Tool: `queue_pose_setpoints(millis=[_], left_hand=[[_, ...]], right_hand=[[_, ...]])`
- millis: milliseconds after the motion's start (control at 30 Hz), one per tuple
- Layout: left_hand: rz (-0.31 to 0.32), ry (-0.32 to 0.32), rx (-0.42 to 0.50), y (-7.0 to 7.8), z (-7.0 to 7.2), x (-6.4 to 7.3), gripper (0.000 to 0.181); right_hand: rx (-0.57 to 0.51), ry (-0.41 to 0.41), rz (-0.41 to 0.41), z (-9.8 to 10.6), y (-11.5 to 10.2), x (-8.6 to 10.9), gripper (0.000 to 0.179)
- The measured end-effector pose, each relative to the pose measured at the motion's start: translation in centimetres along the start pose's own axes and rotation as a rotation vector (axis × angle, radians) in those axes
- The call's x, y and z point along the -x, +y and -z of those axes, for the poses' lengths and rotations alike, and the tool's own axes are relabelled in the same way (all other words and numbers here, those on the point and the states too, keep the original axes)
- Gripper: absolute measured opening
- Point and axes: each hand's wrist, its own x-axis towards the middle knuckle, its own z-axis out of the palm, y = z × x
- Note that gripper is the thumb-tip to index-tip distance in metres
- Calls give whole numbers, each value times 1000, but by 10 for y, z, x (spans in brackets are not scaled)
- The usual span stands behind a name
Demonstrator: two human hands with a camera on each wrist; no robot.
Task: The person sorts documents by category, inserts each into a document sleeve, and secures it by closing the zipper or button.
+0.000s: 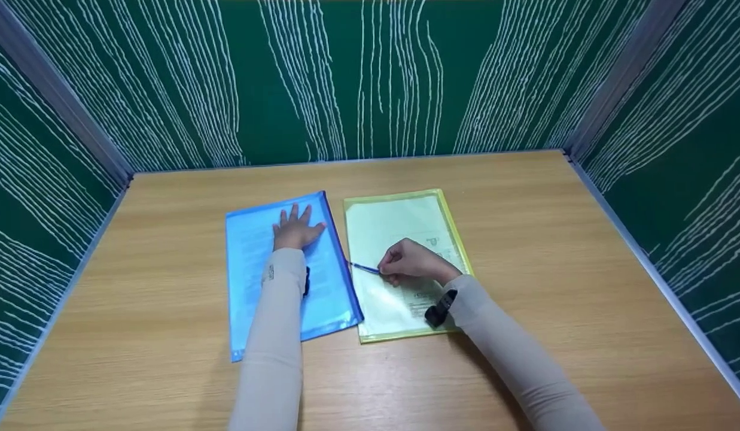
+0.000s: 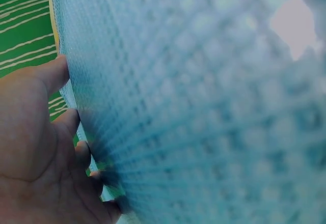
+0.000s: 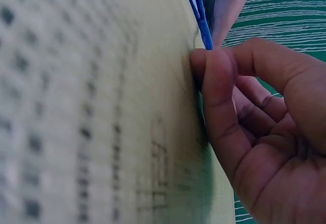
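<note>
A blue translucent document pouch lies flat with printed sheets inside and a dark blue zipper edge along its right side. My left hand rests palm down on its upper part with fingers spread; in the left wrist view those fingers touch the mesh surface. Between thumb and index finger, my right hand pinches a thin blue zipper pull stretching from the pouch's right edge. Beneath the right hand lies a yellow pouch holding a printed sheet. In the right wrist view, the thumb and index fingertips hide the pull's end.
Both pouches lie near the middle of the wooden table, almost touching at their lower corners. Green panels with white lines stand along the back and sides. A black wrist camera sits on the right sleeve, above the yellow pouch.
</note>
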Motion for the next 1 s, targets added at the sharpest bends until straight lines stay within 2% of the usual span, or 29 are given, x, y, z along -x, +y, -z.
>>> queue_pose_setpoints(millis=[433,700,1000], left_hand=[[-1,-20,14,-1,2,0,69],[-7,-4,8,-5,3,0,69],[5,-21,25,-3,1,-1,70]], right_hand=[[-1,-67,1,-1,1,14,11],[7,-80,2,-4,-1,22,11],[46,-94,4,-4,1,30,9]])
